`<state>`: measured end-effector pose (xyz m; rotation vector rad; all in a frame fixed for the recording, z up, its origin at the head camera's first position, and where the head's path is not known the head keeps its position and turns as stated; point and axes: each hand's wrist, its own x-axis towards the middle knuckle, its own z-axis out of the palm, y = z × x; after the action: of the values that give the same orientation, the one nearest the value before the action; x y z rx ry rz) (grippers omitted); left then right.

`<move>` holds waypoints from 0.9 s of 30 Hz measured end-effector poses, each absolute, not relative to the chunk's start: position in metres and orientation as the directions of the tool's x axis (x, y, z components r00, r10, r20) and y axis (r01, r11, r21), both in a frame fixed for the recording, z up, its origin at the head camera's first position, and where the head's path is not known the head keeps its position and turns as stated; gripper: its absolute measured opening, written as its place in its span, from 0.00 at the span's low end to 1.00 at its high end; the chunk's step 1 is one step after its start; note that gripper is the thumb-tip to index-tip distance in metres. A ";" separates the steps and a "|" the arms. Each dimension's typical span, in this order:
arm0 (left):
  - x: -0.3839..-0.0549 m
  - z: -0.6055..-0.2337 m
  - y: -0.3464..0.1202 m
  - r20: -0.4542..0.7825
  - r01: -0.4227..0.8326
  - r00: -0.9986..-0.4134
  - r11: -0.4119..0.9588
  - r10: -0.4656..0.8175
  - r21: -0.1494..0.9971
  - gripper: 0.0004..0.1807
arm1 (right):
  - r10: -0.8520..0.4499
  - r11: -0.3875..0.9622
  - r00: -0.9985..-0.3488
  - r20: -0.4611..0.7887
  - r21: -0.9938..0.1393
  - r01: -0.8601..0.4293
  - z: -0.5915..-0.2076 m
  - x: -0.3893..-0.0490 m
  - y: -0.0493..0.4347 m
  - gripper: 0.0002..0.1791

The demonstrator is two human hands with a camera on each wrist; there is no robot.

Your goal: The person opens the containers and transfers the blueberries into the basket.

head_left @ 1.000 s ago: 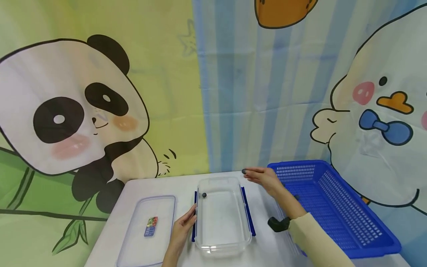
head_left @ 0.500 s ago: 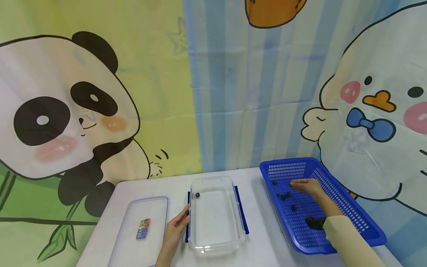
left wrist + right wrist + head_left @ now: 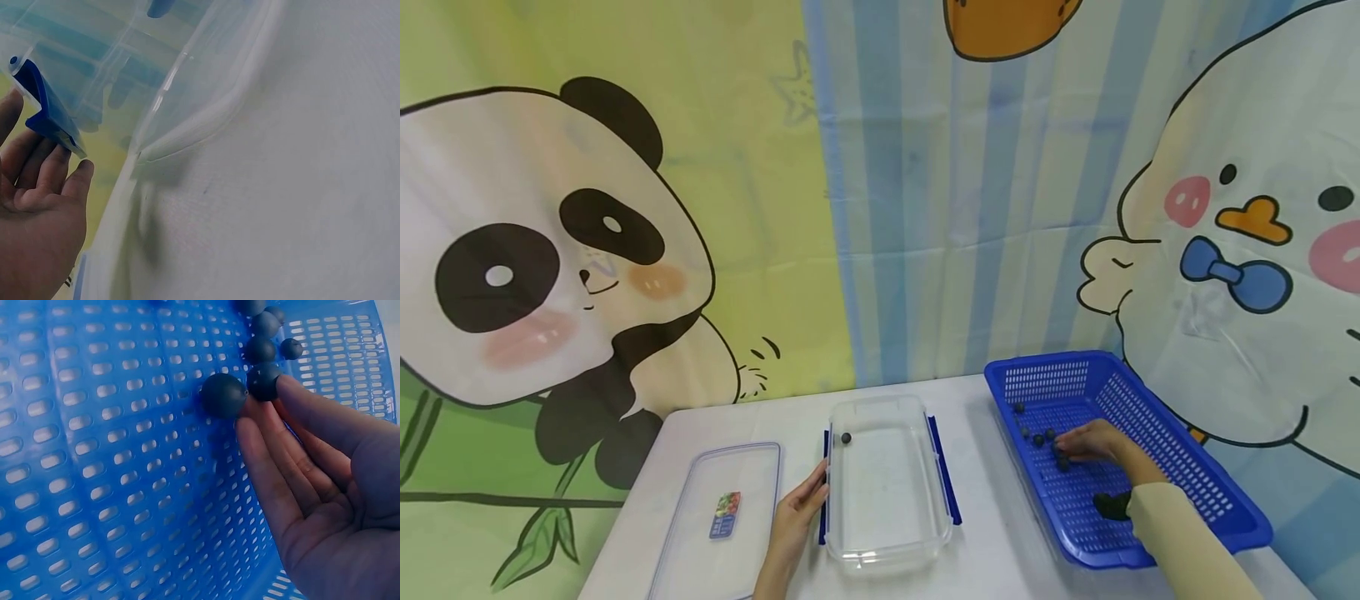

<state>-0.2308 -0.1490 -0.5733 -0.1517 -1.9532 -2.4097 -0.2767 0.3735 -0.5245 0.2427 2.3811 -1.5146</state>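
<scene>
Inside a blue plastic basket [image 3: 1197,467], my right hand [image 3: 1093,442] pinches a small dark ball [image 3: 264,381] between thumb and fingers. Right by its index fingertip lies a second dark ball [image 3: 224,395]. Several more dark balls [image 3: 1038,439] lie along the basket's left side. My left hand [image 3: 793,512] holds the left side of a clear plastic box [image 3: 887,492], thumb and fingers around its hanging blue latch [image 3: 47,109]. One dark ball [image 3: 846,437] sits in the box near its far left corner.
A clear lid [image 3: 688,533] with a colourful label [image 3: 726,515] lies on the white table [image 3: 970,433], left of the box. Another blue latch [image 3: 943,471] hangs along the box's right side. A printed curtain [image 3: 917,208] stands behind the table.
My right hand has moved right from beside the box into the basket, then lowered to the balls. My left hand stays at the box. The head view has turned slightly right.
</scene>
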 end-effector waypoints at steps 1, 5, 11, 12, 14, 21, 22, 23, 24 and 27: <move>-0.231 -0.573 -0.149 0.099 0.091 -0.995 -0.207 0.032 0.974 0.26 | -0.013 0.416 -0.936 -0.351 -0.853 0.314 -0.524 -0.277 0.373 0.12; -0.230 -0.574 -0.150 0.098 0.090 -0.995 -0.197 0.030 0.976 0.25 | -0.013 0.408 -0.935 -0.355 -0.856 0.319 -0.524 -0.277 0.372 0.14; -0.231 -0.576 -0.150 0.125 0.119 -0.992 -0.168 0.029 0.979 0.24 | -0.044 0.386 -0.949 -0.312 -0.882 0.272 -0.519 -0.273 0.373 0.17; -0.231 -0.577 -0.150 0.130 0.123 -0.991 -0.164 0.028 0.979 0.24 | -0.068 0.381 -0.953 -0.295 -0.891 0.248 -0.515 -0.273 0.372 0.18; -0.230 -0.577 -0.150 0.143 0.137 -0.989 -0.151 0.031 0.979 0.25 | -0.135 0.346 -0.958 -0.251 -0.918 0.192 -0.504 -0.273 0.368 0.19; -0.227 -0.576 -0.150 0.134 0.125 -0.990 -0.193 0.033 0.973 0.25 | -0.199 0.181 -0.976 -0.087 -0.982 0.051 -0.441 -0.289 0.280 0.22; -0.226 -0.576 -0.150 0.134 0.124 -0.990 -0.196 0.034 0.973 0.25 | -0.181 0.147 -0.981 -0.068 -0.988 0.041 -0.435 -0.290 0.257 0.22; -0.226 -0.575 -0.149 0.130 0.121 -0.991 -0.205 0.032 0.971 0.24 | -0.169 0.105 -0.984 -0.049 -0.994 0.031 -0.432 -0.291 0.233 0.22; -0.226 -0.575 -0.149 0.124 0.115 -0.992 -0.208 0.031 0.971 0.24 | -0.152 0.051 -0.988 -0.038 -0.998 0.031 -0.430 -0.292 0.209 0.21; -0.227 -0.575 -0.146 0.107 0.098 -0.994 -0.207 0.034 0.973 0.25 | -0.138 -0.068 -0.989 -0.046 -0.996 0.056 -0.436 -0.296 0.145 0.19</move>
<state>-0.2266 -0.1461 -0.5750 -0.1628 -1.9516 -2.4034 -0.2965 0.1450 -0.4359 -0.0908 2.0487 -2.2019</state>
